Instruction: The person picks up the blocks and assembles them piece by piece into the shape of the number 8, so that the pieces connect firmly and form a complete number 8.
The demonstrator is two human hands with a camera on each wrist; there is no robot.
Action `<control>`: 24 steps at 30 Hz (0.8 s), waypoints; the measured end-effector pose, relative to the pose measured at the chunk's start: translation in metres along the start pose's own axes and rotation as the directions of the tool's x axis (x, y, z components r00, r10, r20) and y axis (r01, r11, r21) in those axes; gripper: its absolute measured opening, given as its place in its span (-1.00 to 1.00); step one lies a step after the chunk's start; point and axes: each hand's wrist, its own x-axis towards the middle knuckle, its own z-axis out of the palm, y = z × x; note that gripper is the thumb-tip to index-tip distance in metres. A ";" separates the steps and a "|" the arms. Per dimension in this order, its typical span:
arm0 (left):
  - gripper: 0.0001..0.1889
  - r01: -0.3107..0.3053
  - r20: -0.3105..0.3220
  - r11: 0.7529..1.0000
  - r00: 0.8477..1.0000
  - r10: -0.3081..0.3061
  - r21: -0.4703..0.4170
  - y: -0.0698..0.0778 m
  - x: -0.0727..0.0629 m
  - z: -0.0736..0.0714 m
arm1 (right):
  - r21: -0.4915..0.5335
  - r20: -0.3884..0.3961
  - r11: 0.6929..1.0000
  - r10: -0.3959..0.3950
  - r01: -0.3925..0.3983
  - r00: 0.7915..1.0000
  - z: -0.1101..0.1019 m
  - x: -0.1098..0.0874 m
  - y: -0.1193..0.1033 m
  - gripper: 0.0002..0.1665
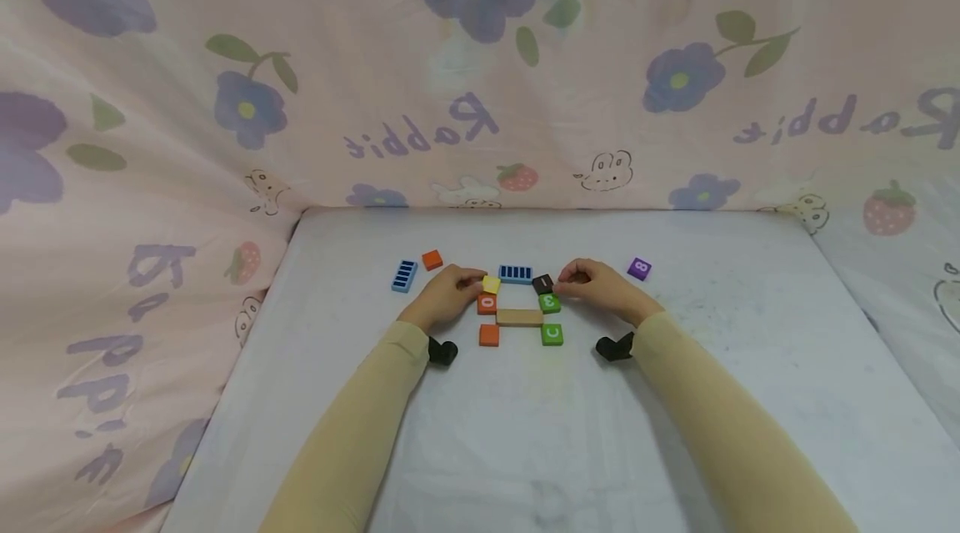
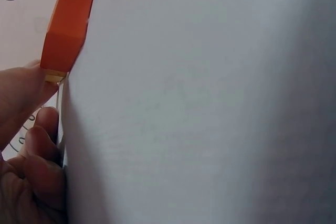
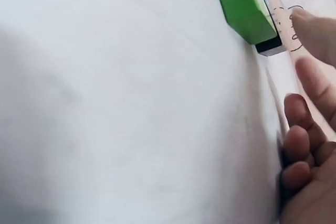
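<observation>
My left hand (image 1: 447,297) pinches a yellow block (image 1: 491,284) at its left edge; in the left wrist view the thumb (image 2: 23,95) lies against it. Directly nearer to me is an orange block (image 1: 487,304) marked with a 0. Across from it, my right hand (image 1: 596,287) is beside a black block (image 1: 543,284), its fingers relaxed. The right wrist view shows a small gap between these fingers (image 3: 296,142) and the black block (image 3: 270,46). A green block marked 3 (image 1: 550,303) lies just below the black one.
A blue barred block (image 1: 516,274) lies between the two columns, a plain wooden block (image 1: 519,318) bridges them. Plain orange (image 1: 489,335) and green C (image 1: 552,334) blocks sit nearest me. Another blue block (image 1: 404,276), an orange one (image 1: 432,259) and a purple one (image 1: 639,269) lie outside.
</observation>
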 end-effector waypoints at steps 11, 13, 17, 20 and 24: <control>-0.63 0.006 0.003 1.000 1.000 -0.006 -0.002 0.004 -0.002 -0.001 | 0.002 0.000 0.997 -0.073 0.073 0.997 0.008 -0.007 0.004 -0.58; -0.63 0.005 0.003 1.000 1.000 -0.005 -0.004 0.004 -0.001 -0.001 | -0.001 -0.008 0.997 -0.082 0.082 0.997 0.009 -0.007 0.004 -0.61; -0.63 0.010 0.004 1.000 1.000 -0.010 -0.001 0.004 -0.001 -0.001 | -0.003 -0.011 0.997 -0.078 0.078 0.997 0.010 -0.008 0.004 -0.60; -0.63 0.012 0.004 1.000 1.000 -0.012 0.004 0.003 -0.001 -0.001 | -0.008 -0.011 0.997 -0.072 0.072 0.997 0.011 -0.009 0.002 -0.59; -0.63 0.009 0.007 1.000 1.000 -0.009 0.000 0.004 -0.001 -0.001 | -0.012 -0.012 0.997 -0.077 0.077 0.997 0.012 -0.009 0.002 -0.60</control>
